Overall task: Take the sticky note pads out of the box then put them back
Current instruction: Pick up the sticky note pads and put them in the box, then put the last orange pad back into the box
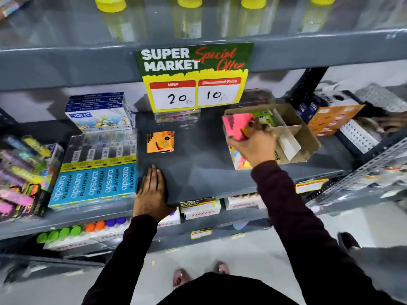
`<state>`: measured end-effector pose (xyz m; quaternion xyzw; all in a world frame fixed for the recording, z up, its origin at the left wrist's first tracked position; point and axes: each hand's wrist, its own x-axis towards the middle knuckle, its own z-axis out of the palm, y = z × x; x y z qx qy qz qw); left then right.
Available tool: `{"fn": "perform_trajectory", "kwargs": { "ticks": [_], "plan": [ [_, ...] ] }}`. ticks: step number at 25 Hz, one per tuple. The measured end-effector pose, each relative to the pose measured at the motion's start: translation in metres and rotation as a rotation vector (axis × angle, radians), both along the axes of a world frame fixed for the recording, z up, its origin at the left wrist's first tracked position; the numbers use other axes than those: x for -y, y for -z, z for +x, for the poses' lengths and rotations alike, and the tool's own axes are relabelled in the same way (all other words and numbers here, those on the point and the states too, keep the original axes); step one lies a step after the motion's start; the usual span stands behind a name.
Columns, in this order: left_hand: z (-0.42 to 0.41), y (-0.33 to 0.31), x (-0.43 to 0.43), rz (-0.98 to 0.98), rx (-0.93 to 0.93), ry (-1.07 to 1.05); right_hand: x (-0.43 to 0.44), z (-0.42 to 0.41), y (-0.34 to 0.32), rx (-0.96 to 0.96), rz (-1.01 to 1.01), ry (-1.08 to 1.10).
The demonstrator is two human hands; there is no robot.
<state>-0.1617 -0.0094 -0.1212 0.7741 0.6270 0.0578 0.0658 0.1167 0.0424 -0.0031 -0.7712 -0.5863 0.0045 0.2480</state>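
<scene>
A brown cardboard box (pixel 306 137) with dividers stands on the grey shelf (pixel 198 172) at the right. My right hand (pixel 253 146) grips a pink sticky note pad (pixel 235 126) just above the box's left end. A green pad (pixel 263 117) stays in the box's far compartment. An orange sticky note pad (pixel 160 142) lies alone on the shelf, left of the box. My left hand (pixel 152 192) rests flat on the shelf's front edge, fingers together, holding nothing.
Blue apsara pencil boxes (pixel 94 183) and stacked DOMS boxes (pixel 99 115) fill the shelf's left side. A price sign (pixel 193 78) hangs from the upper shelf. Orange cartons (pixel 330 119) stand to the right of the box. Bare shelf lies between my hands.
</scene>
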Motion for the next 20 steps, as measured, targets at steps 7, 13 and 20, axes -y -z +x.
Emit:
{"fn": "perform_trajectory", "kwargs": {
  "ticks": [7, 13, 20],
  "plan": [
    [0.000, 0.003, -0.003, -0.001, -0.030, -0.027, 0.012, 0.077, 0.052, -0.285, -0.095, 0.183],
    [0.000, 0.001, -0.003, -0.010, -0.045, -0.030, 0.014, 0.062, 0.091, -0.130, -0.127, 0.132],
    [0.001, -0.001, -0.001, -0.014, -0.037, -0.034, 0.004, 0.011, 0.029, -0.127, 0.116, 0.043]
  ]
}}
